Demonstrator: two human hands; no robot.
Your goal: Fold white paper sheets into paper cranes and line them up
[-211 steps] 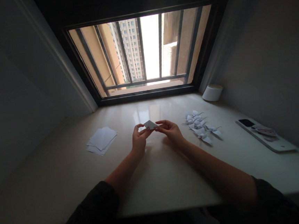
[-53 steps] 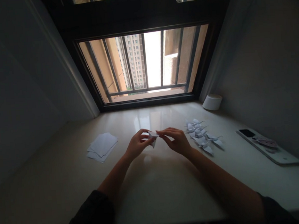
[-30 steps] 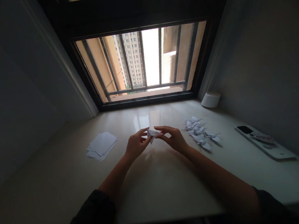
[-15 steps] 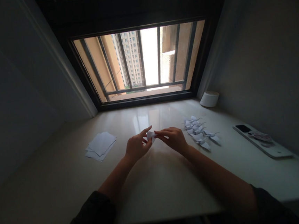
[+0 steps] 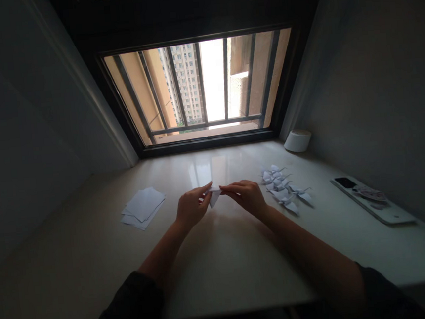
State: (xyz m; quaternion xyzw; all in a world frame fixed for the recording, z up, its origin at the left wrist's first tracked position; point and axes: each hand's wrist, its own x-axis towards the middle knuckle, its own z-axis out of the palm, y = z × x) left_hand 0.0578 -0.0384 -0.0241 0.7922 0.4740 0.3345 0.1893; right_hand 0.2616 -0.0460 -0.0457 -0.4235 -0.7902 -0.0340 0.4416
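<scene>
A small folded white paper piece (image 5: 213, 197) is held just above the pale windowsill counter (image 5: 221, 258), in the middle of the view. My left hand (image 5: 191, 208) pinches its left side with the forefinger stretched along the top. My right hand (image 5: 246, 197) pinches its right edge with closed fingers. A downward point of the paper hangs between the two hands.
A stack of flat white sheets (image 5: 143, 207) lies to the left. Several folded paper cranes (image 5: 282, 188) lie to the right of my hands. A white roll (image 5: 297, 140) stands at the back right corner, and a white tray with a phone (image 5: 372, 199) sits further right. A barred window (image 5: 201, 88) closes the far side.
Over the last second my hands stayed on the paper, working it with the fingertips; its lower point now hangs down more clearly. Seven seconds ago the piece was a wider flat fold.
</scene>
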